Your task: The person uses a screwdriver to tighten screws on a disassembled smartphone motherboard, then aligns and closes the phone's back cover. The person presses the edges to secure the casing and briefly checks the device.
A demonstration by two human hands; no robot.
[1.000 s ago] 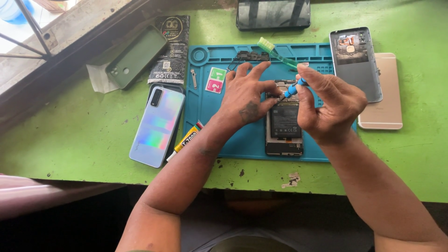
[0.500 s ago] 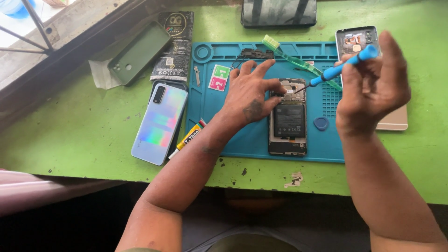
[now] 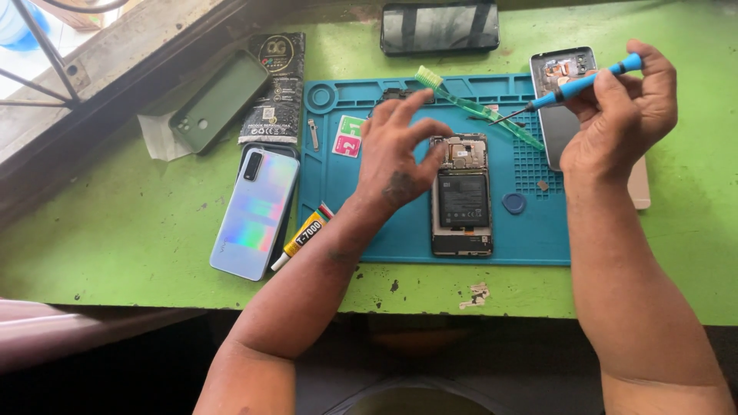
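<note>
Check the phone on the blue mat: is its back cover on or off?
Off. The phone lies on the blue mat with its battery and circuit board exposed.

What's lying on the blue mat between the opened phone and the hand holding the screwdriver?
In the head view, between the opened phone and the right hand lie a green toothbrush and a small round blue cap on the blue mat.

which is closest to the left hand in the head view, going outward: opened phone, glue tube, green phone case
1. opened phone, just right of the left hand, at its fingertips
2. glue tube, lower left by the mat edge
3. green phone case, far upper left
</note>
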